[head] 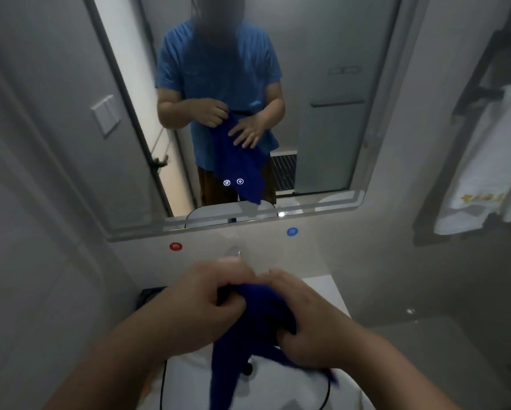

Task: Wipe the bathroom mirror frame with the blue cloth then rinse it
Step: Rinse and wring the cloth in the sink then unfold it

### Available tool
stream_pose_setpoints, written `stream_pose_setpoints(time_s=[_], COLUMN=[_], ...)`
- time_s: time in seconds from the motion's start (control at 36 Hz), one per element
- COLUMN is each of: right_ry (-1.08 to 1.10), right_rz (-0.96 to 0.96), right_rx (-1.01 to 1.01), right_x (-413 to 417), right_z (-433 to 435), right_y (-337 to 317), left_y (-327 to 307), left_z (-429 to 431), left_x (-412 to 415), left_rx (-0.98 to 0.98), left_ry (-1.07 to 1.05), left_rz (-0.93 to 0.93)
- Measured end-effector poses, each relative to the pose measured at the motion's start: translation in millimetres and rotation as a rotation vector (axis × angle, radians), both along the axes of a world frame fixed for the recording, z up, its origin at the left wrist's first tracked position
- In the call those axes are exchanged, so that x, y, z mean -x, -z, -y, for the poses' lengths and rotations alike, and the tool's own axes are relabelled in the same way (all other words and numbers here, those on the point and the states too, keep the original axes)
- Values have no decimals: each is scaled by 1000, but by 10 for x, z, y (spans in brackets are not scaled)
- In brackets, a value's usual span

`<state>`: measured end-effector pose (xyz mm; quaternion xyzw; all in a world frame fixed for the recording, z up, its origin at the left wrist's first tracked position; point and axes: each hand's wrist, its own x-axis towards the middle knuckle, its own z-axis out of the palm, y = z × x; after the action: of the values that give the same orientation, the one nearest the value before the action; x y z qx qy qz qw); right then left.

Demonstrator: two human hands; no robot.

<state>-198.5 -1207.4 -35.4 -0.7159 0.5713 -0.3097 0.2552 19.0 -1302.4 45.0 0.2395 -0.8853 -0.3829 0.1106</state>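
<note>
While we stand over the sink, our left hand pinching the blue cloth at 6 o'clock, our right hand clasping it, thumb tucked under, mirror frame at 12 o'clock.

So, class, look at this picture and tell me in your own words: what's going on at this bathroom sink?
A person stands facing the mirror and holds the blue cloth bunched between both hands above the white sink. The left hand grips its upper end, the right hand clasps it from the other side, and a tail of cloth hangs down toward the basin. The cloth is not touching the mirror frame. No running water shows.
</note>
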Motion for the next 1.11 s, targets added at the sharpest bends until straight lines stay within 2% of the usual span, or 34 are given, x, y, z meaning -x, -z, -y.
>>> stream_pose_setpoints(time_s=[0.06, 0.11, 0.25, 0.42, 0.58, 0.67, 0.75, 0.83, 0.92, 1.0, 1.06, 1.11], right_ry=[80, 160, 281, 266, 337, 298, 265, 283, 293, 352, 521, 713], right_rz=[-37, -64, -129, -165, -150, -142, -55, 168, 677, 1094, 1154, 1069], right_rx=[-85, -177, -321, -533, -475, -408, -356, -324, -288, -290, -291, -298], right_x=[10, 59, 218, 300, 443, 559, 649, 769, 964, 1004, 916, 767], right_z=[30, 32, -87, -235, -237, -266, -311, -319, -307, -223, -118, -8], right_y=[121, 235, 434, 410, 368, 351, 360, 303, 214, 102, 7, -69], left_y=[55, 123, 280, 271, 194, 181, 218, 308, 427, 510, 601, 720], left_z=[45, 95, 128, 153, 237, 277, 384, 568, 702, 706, 620, 499], left_x=[11, 12, -4, -53, -163, -234, -334, -453, -577, -622, -560, -425], left_rx=[215, 310, 351, 348, 381, 428, 454, 352, 261, -150, -392, -586], left_ry=[-88, -169, -306, -431, -489, -529, -585, -726, -767, -700, -714, -820], left_rz=[-68, -109, -156, -115, -148, -195, -209, -149, -60, 37, 45, -44])
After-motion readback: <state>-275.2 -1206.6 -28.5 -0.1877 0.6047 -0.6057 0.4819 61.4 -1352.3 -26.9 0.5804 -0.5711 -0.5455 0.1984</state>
